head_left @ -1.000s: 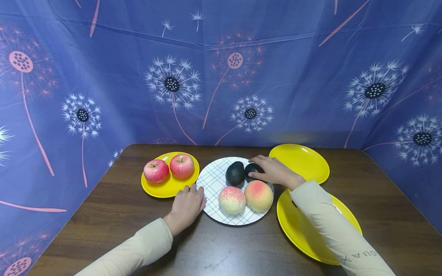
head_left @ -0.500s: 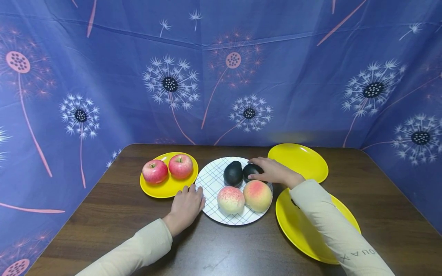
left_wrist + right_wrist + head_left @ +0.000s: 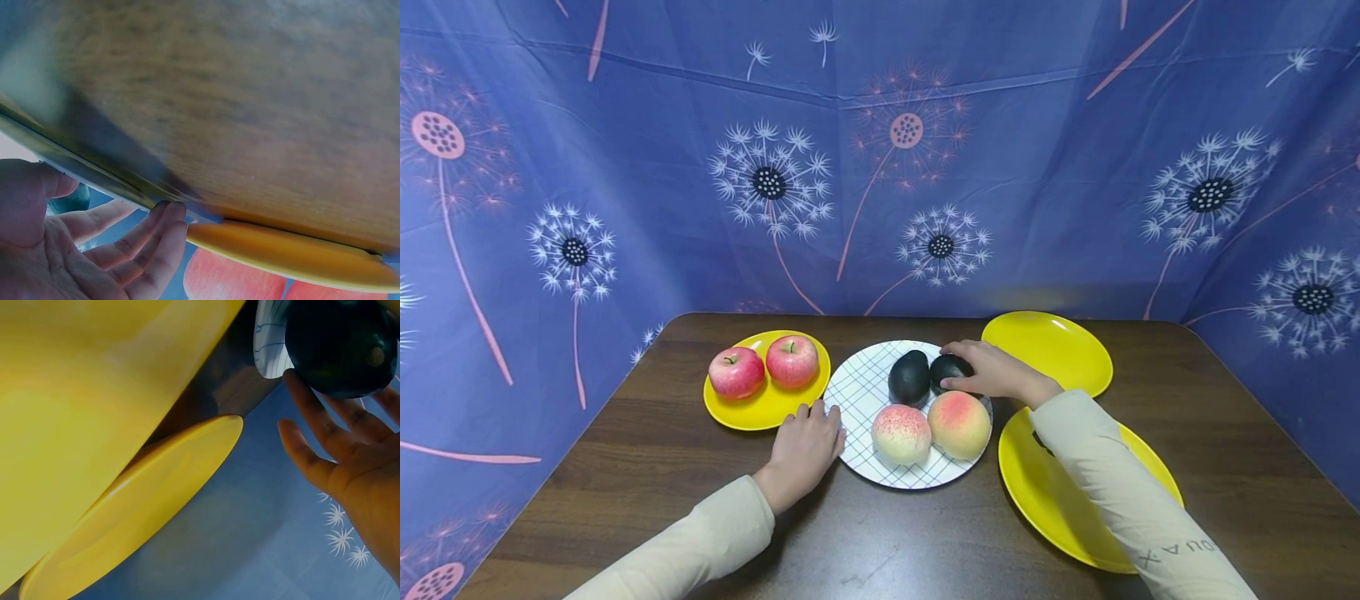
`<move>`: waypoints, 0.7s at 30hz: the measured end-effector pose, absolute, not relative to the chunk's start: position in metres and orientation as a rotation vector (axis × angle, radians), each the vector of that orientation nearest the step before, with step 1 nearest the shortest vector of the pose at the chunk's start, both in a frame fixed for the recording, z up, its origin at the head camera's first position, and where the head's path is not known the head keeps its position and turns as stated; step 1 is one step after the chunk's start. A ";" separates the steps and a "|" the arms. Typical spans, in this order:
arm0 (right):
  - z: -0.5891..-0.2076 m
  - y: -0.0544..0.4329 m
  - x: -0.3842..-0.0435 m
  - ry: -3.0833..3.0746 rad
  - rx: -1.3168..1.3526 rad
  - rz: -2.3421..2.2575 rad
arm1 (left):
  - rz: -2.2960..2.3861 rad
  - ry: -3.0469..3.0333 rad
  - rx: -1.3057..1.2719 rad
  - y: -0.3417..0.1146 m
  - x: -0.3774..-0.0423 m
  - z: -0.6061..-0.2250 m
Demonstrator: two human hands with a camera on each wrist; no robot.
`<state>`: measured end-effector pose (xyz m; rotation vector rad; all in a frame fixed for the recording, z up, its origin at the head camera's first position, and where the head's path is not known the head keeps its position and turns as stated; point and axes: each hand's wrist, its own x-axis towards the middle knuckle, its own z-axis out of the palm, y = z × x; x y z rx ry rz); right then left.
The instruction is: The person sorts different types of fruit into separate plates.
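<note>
In the head view, my right hand (image 3: 1000, 372) holds a dark avocado (image 3: 950, 371), thumb in front and fingers behind it. The avocado is on the right of a white plate (image 3: 852, 387) with blue grid lines. Touching it or nearly so is another avocado (image 3: 909, 379); in front lie two peaches (image 3: 901, 435). My left hand (image 3: 805, 450) rests at the white plate's left rim, fingers loosely bent. The left wrist view shows its fingertips (image 3: 169, 209) along that rim. Fingers reach around the avocado's (image 3: 340, 347) near side in the right wrist view.
Two red apples (image 3: 737, 372) sit on a yellow plate (image 3: 730, 412) at left. A yellow plate (image 3: 1052, 342) stands back right, and a larger yellow plate (image 3: 1045, 517) lies under my right forearm, which partly hides a small dark patch there. Blue floral cloth (image 3: 880, 167) hangs behind the table.
The left avocado tips slightly left, then comes slightly back to the right. Both hands stay nearly in place. The head view has shifted a little.
</note>
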<state>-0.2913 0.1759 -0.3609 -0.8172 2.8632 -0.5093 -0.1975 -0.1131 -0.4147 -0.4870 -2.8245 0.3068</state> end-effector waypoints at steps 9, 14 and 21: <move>-0.363 0.179 -0.291 2.928 -0.816 -0.485 | 0.320 -2.825 -0.486 -0.112 -0.198 -0.415; -0.362 0.180 -0.289 2.973 -0.837 -0.487 | 0.317 -2.815 -0.489 -0.112 -0.198 -0.415; -0.363 0.187 -0.289 3.034 -0.894 -0.481 | 0.317 -2.814 -0.491 -0.113 -0.197 -0.415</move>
